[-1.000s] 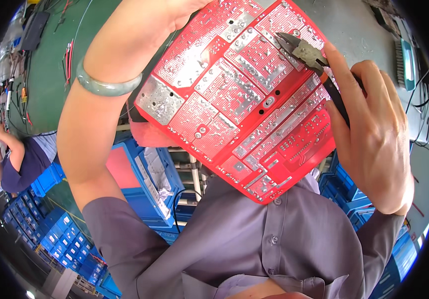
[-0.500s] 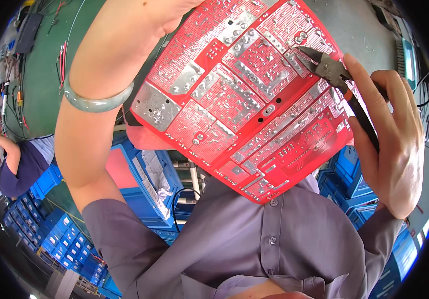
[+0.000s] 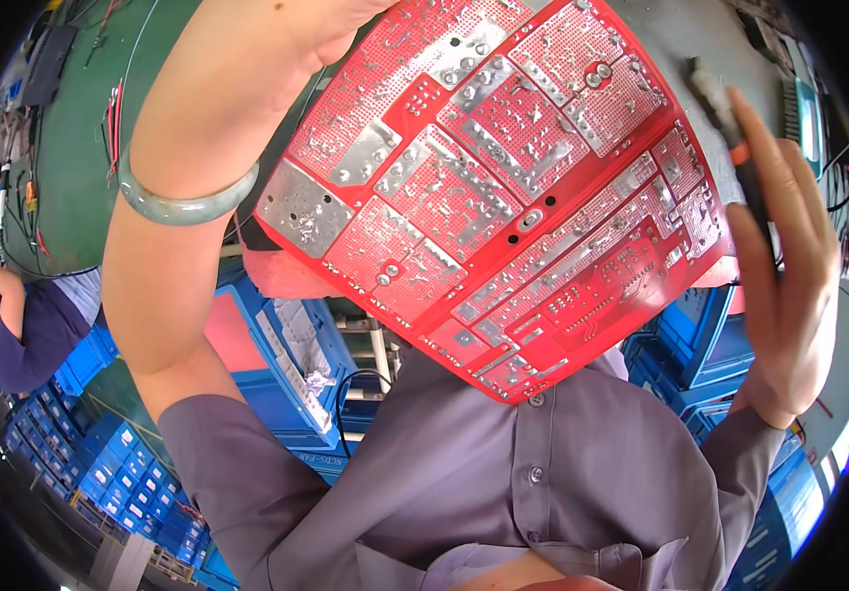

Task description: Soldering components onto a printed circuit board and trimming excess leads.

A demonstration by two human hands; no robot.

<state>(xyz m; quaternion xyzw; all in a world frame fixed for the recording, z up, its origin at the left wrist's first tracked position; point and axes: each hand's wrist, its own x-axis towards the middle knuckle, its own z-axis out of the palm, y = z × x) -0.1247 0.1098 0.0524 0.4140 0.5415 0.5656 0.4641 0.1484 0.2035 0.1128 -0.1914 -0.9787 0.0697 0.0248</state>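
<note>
A large red circuit board (image 3: 503, 197) stands tilted in front of me, its soldered side facing up. Shiny solder pads, component leads and loose-looking metal bits cover it. At the board's upper left edge is my left hand (image 3: 331, 30); only the heel of the hand shows, its fingers being out of view, and the board appears held there. My right hand (image 3: 789, 266) is off the board's right side, closed round the handles of diagonal cutters (image 3: 749, 177). Motion blurs the cutters, whose jaws point up and away from the board.
Under the board, pink material (image 3: 286, 276) sticks out at the left. A blue crate (image 3: 316, 345) with white contents stands below, more blue bins (image 3: 700, 345) to the right. A green work surface (image 3: 74, 197) carries wires. A co-worker (image 3: 40, 320) sits at far left near stacked blue boxes (image 3: 124, 478).
My right hand has drawn the cutters away from the board's upper right part, out past its right edge. The board and my left arm have shifted slightly left.
</note>
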